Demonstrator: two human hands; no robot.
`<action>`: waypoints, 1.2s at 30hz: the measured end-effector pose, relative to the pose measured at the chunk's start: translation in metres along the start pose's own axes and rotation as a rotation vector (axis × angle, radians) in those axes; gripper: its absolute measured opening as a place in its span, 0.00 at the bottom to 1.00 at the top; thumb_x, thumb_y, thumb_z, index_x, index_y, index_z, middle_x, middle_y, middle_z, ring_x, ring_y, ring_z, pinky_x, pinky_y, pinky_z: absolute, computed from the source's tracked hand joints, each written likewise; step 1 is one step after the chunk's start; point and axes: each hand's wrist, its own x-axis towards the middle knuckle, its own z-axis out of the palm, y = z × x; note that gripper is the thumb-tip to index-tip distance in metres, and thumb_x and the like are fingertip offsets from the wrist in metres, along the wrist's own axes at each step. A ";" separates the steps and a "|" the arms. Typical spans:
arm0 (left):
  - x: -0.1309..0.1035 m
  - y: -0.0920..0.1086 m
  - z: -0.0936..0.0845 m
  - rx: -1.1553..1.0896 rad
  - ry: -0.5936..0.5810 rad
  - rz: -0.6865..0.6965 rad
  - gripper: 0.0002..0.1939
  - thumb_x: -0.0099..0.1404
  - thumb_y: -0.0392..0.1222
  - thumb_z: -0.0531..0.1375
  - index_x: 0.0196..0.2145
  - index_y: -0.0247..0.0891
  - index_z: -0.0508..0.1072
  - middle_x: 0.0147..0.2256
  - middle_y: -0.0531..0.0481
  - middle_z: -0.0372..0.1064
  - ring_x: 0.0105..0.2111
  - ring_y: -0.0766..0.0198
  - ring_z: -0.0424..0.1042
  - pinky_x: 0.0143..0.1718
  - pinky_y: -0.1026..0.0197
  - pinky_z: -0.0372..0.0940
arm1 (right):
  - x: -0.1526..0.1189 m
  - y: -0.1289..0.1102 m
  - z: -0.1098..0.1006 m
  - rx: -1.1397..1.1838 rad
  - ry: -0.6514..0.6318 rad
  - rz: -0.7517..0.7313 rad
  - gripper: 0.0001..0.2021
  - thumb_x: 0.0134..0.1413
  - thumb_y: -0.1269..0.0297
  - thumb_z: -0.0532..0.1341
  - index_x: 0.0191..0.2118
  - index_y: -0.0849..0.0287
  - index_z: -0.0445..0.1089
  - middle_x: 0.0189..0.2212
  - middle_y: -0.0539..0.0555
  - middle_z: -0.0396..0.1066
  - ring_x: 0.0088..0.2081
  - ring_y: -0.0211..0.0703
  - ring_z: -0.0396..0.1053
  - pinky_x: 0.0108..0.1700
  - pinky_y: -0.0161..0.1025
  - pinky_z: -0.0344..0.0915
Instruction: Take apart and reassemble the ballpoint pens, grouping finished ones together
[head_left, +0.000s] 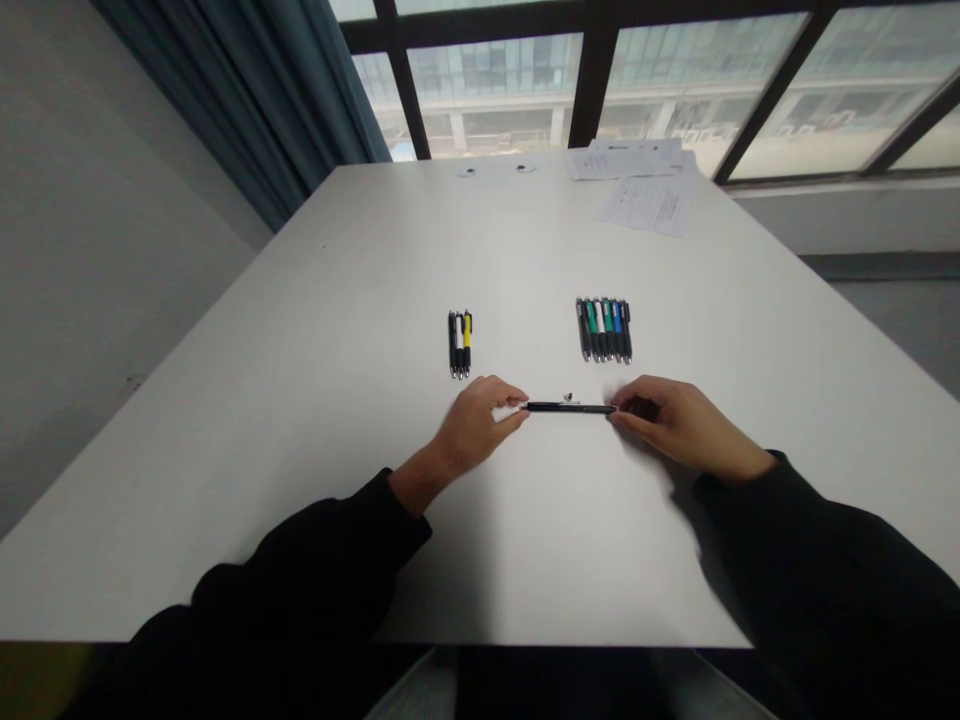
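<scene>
Nearside of the larger pen row (pixel 604 330), left hand (pixel 480 418) and right hand (pixel 675 420) pinch a black pen (pixel 570 408) by opposite ends. Apparent step: two-handed handling; next move requires even grip.

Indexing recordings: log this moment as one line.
left hand: pinching left end of slim black pen | right hand: holding its right end | beyond: black, white and yellow pens left, wider multicoloured pen row right

Likely office: white table (pixel 360 290), printed sheets (pixel 646 203), pens (pixel 607 330), dark-framed windows (pixel 595 80) facing building (pixel 495 75).
</scene>
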 end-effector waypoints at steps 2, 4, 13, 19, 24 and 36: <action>0.000 -0.001 0.000 0.019 0.002 0.002 0.06 0.61 0.37 0.68 0.38 0.40 0.80 0.33 0.48 0.75 0.34 0.60 0.69 0.39 0.58 0.61 | 0.000 0.000 -0.001 -0.001 0.003 -0.001 0.08 0.58 0.58 0.64 0.37 0.57 0.76 0.32 0.55 0.77 0.31 0.46 0.73 0.34 0.42 0.68; 0.000 -0.002 0.000 0.047 -0.003 0.001 0.06 0.61 0.36 0.67 0.38 0.40 0.80 0.33 0.48 0.75 0.34 0.61 0.69 0.38 0.59 0.62 | 0.000 0.000 -0.002 -0.003 0.005 -0.001 0.09 0.58 0.57 0.65 0.37 0.57 0.76 0.32 0.55 0.77 0.31 0.46 0.73 0.34 0.42 0.68; -0.002 0.004 0.000 0.052 0.014 -0.055 0.08 0.63 0.36 0.65 0.41 0.38 0.77 0.33 0.51 0.73 0.32 0.65 0.68 0.36 0.62 0.64 | 0.000 0.006 0.000 -0.028 0.055 0.003 0.10 0.57 0.61 0.61 0.40 0.58 0.76 0.33 0.55 0.78 0.30 0.46 0.73 0.35 0.42 0.68; -0.001 0.006 -0.002 0.077 0.054 -0.100 0.08 0.62 0.35 0.63 0.28 0.38 0.66 0.26 0.56 0.64 0.27 0.68 0.62 0.31 0.64 0.58 | 0.001 0.012 0.003 -0.059 0.105 0.012 0.09 0.56 0.62 0.60 0.39 0.58 0.77 0.34 0.56 0.79 0.31 0.47 0.73 0.36 0.43 0.67; -0.001 0.005 -0.003 0.125 0.032 -0.067 0.12 0.61 0.34 0.60 0.25 0.39 0.59 0.25 0.57 0.60 0.26 0.68 0.59 0.31 0.63 0.55 | 0.002 0.009 0.003 -0.055 0.112 0.004 0.09 0.57 0.60 0.61 0.37 0.57 0.77 0.34 0.56 0.79 0.32 0.47 0.74 0.36 0.42 0.68; 0.000 0.008 -0.004 0.110 0.002 -0.063 0.12 0.55 0.30 0.56 0.23 0.40 0.54 0.23 0.58 0.54 0.25 0.67 0.54 0.30 0.62 0.50 | 0.003 0.006 0.001 -0.051 0.069 -0.001 0.11 0.62 0.58 0.59 0.35 0.57 0.75 0.33 0.55 0.79 0.34 0.48 0.75 0.37 0.43 0.67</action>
